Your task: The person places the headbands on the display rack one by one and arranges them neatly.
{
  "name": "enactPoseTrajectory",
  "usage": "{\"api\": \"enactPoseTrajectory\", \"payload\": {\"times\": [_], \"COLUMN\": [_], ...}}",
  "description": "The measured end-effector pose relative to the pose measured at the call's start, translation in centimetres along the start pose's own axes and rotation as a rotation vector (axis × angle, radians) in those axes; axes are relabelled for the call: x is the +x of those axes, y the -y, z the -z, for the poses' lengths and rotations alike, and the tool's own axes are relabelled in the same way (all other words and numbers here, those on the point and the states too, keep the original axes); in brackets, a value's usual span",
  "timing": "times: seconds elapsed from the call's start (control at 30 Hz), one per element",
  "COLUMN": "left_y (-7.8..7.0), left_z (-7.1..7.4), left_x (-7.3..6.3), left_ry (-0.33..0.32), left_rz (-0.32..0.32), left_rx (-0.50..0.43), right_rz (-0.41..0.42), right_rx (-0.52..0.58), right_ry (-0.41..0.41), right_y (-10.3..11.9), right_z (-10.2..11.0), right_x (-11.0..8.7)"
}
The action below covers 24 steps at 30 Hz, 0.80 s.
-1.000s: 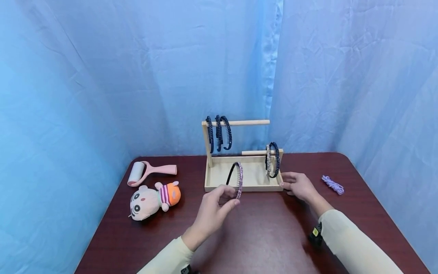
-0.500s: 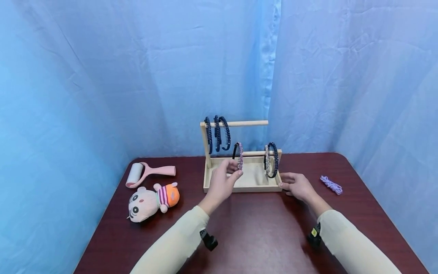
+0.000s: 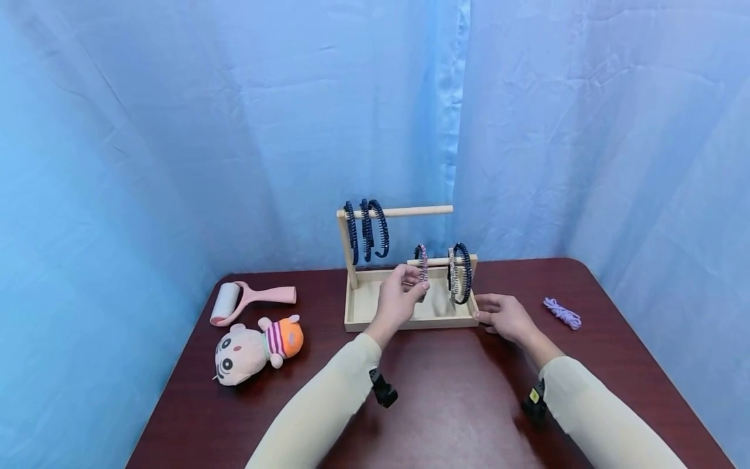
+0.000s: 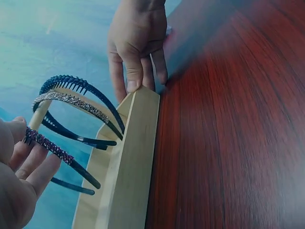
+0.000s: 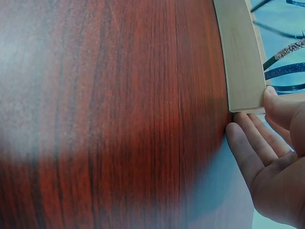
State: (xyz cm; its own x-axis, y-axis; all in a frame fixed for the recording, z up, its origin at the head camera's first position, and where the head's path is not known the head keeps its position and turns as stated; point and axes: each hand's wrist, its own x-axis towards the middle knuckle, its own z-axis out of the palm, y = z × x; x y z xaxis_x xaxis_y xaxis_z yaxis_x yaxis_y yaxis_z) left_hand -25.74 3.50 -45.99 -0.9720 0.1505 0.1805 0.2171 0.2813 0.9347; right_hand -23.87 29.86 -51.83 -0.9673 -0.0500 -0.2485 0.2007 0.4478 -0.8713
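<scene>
My left hand [image 3: 400, 294] pinches a headband with pink-purple sparkling stones [image 4: 50, 145] between thumb and fingers. This headband encircles the lower peg [image 3: 436, 262] of a wooden rack, near the peg's free left end. Farther right on that peg hang a silver-stoned headband [image 4: 71, 100] and a dark blue one [image 3: 463, 273]. My right hand [image 3: 506, 318] touches the front right corner of the rack's tray [image 3: 381, 326], its thumb at the rim and its fairly straight fingers along the outer side. Several dark headbands [image 3: 367, 231] hang on the upper peg [image 3: 418, 211].
A pink-handled lint roller [image 3: 252, 299] and a plush doll [image 3: 258, 348] in a striped top lie at the left of the dark red table [image 3: 451, 404]. A bundle of purple cord [image 3: 562, 314] lies to the right. Blue curtains [image 3: 293, 130] enclose the table.
My left hand has carried the pink-purple headband up, then rightward onto the lower peg from its free end. My right hand has stayed at the tray's corner.
</scene>
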Motion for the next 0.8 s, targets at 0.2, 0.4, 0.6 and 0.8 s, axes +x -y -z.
{"api": "enactPoseTrajectory", "payload": {"times": [0.2,0.4,0.6,0.8], "left_y": [-0.2,-0.5,-0.7,-0.5], "left_z": [-1.7,-3.0,-3.6,-3.6], "left_x": [1.0,1.3,1.4,1.5], "left_ry": [0.011,-0.005,-0.009,-0.026], "left_rz": [0.048,0.077,0.096,0.134], "left_rx": [-0.09,-0.125,-0.141,-0.131], "right_rz": [0.004,-0.002,0.011,-0.001], "right_rx": [0.004,-0.007,-0.02,-0.024], "right_ry": [-0.002,-0.013,-0.026,-0.019], "right_y": [-0.1,-0.2,-0.3,-0.2], "right_z": [0.2,0.0,-0.2,-0.5], "right_x": [0.0,0.2,0.4,0.6]}}
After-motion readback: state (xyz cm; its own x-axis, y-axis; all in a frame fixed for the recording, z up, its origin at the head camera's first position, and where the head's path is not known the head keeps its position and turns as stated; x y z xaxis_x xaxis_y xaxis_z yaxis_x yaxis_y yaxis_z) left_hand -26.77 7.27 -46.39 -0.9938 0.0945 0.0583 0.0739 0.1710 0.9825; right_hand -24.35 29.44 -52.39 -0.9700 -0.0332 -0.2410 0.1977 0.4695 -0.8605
